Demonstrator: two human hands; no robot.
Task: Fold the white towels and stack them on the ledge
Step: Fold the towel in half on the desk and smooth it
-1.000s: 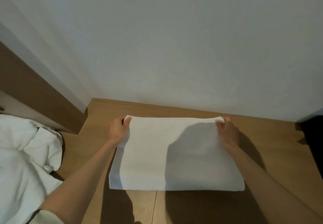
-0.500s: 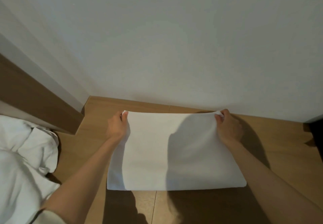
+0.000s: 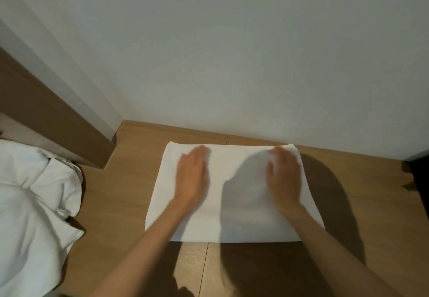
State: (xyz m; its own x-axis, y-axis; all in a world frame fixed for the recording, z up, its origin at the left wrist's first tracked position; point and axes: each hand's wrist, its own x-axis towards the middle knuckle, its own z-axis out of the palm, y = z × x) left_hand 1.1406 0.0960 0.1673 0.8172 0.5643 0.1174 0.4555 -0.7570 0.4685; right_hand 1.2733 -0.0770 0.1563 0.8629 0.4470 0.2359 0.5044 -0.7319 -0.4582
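A folded white towel (image 3: 234, 222) lies flat on the wooden ledge (image 3: 120, 194), its far edge close to the white wall. My left hand (image 3: 192, 176) rests palm down on the towel's left half, fingers straight and pointing toward the wall. My right hand (image 3: 284, 176) lies flat on the right half in the same way. Both hands are slightly blurred. Neither hand grips the cloth.
A heap of loose white cloth (image 3: 30, 208) lies at the left, beside the ledge. A brown panel (image 3: 46, 111) runs diagonally at the left. Something dark (image 3: 420, 171) stands at the right edge. The white wall (image 3: 232, 53) rises directly behind the towel.
Both hands have let go of the towel's far corners and moved inward onto its top, now lying flat on it. The towel sits a little nearer the wall.
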